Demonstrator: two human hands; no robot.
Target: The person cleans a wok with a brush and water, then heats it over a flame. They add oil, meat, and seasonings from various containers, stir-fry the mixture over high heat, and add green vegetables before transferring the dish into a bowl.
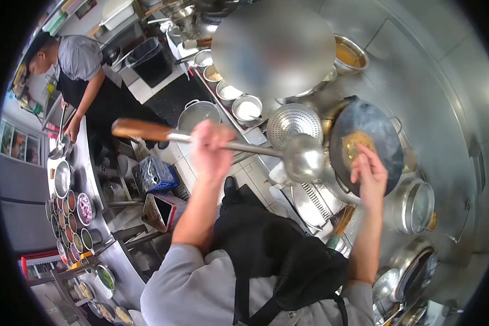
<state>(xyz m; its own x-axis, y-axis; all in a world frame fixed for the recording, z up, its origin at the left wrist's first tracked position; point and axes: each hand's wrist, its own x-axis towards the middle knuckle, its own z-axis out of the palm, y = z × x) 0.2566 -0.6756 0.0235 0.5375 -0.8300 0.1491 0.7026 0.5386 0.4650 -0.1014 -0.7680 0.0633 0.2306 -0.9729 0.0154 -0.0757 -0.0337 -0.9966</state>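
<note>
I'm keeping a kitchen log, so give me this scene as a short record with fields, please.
Left hand: left hand gripping the metal shaft of a ladle with a wooden handle
Right hand: right hand over the wok, fingers bunched; whether they hold anything is unclear
Wok contents: yellow-brown food, with smoke or steam rising
Beside wok: round strainer full of holes
Other person: co-worker looking down at a counter, far left
Obscured: blurred patch, top center
</note>
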